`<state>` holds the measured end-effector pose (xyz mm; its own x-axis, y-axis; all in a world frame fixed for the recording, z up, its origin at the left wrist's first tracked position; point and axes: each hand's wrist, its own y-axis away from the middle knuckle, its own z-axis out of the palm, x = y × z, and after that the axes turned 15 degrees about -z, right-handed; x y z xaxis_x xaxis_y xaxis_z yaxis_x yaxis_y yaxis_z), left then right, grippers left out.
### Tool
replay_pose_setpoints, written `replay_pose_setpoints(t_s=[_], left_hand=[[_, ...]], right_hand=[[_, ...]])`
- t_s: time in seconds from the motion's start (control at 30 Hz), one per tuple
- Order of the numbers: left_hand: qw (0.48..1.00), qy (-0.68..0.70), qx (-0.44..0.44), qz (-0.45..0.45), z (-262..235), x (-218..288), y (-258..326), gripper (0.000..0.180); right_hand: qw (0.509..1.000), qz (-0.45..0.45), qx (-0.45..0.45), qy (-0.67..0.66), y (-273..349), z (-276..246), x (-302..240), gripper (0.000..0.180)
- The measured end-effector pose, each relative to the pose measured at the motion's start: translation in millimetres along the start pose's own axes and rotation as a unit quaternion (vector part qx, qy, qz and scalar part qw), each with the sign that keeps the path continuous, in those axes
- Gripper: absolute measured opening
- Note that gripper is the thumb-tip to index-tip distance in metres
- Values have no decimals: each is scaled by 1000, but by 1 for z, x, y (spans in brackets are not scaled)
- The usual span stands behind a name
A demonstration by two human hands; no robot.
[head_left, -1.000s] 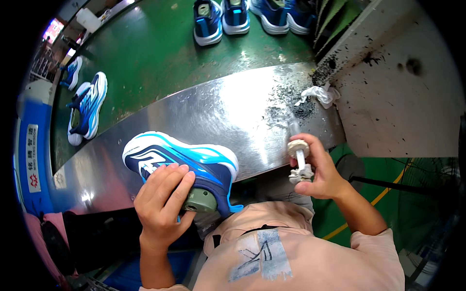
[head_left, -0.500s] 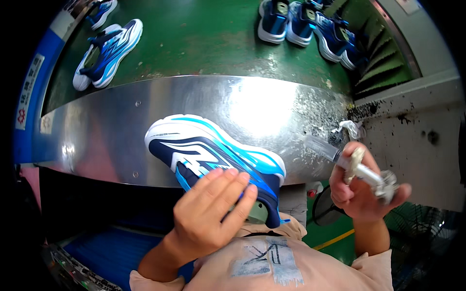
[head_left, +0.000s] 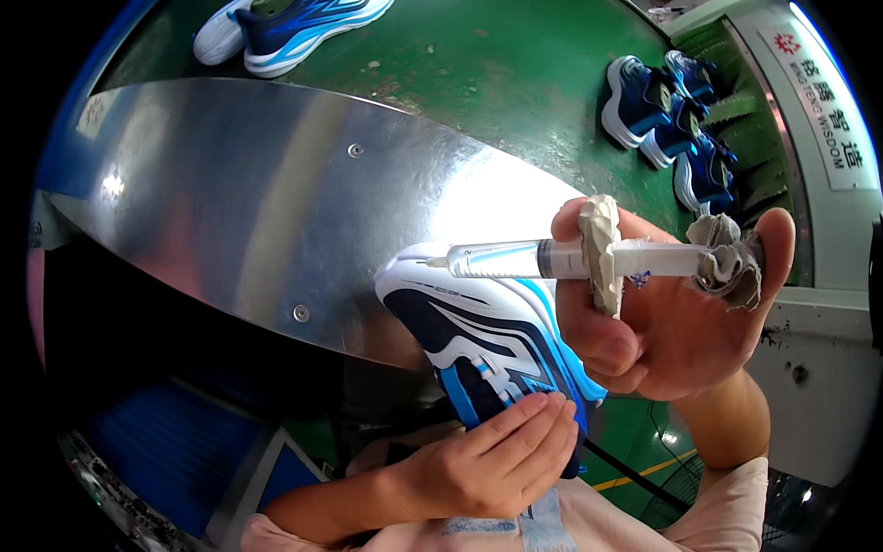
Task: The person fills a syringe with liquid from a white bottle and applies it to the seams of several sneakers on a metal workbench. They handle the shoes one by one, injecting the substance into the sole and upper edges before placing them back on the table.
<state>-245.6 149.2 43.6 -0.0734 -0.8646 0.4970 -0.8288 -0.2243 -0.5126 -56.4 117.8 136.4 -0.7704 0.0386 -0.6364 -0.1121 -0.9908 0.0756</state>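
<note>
A blue, navy and white sneaker (head_left: 478, 317) lies on its side over the front edge of the metal ledge, toe to the far left. My left hand (head_left: 501, 455) is closed on its upper near the collar, fingers pressed together; its thumb is hidden. In my right hand (head_left: 671, 322) is a clear syringe (head_left: 497, 259), held level above the shoe. Its narrow tip points left, over the toe area in view; whether it touches cannot be told. Beige wrapping covers the finger flange and the plunger end, where my thumb rests.
Beyond the curved metal ledge (head_left: 230, 175) is a green surface (head_left: 478, 74). A pair of similar sneakers (head_left: 313, 37) lies at the far left. Several more shoes (head_left: 635, 101) stand at the far right beside green hanging strips (head_left: 768, 175) and a grey machine housing (head_left: 809, 377).
My right hand has brought the syringe up and left, over the sneaker, with the barrel now level. The whole view has swung, and my left hand stays at the shoe with its fingers closer together.
</note>
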Motion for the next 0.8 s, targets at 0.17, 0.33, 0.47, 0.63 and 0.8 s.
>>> replay_pose_setpoints(t_s=[0.17,0.33,0.47,0.63,0.8], left_hand=[[1000,3,-14,-2,-21,4,-12,20],[1000,1,-7,-1,-25,3,-13,20],[1000,7,0,3,-21,-1,-12,19],[999,29,4,-11,-15,0,-8,25],[999,24,-40,-29,-19,0,-8,18]], right_hand=[[997,51,47,-16,-22,12,-12,115],[995,89,43,24,-36,20,-16,115],[952,147,105,249,-37,44,-23,118],[971,-7,65,228,-5,27,-11,122],[934,91,193,285,30,38,-20,111]])
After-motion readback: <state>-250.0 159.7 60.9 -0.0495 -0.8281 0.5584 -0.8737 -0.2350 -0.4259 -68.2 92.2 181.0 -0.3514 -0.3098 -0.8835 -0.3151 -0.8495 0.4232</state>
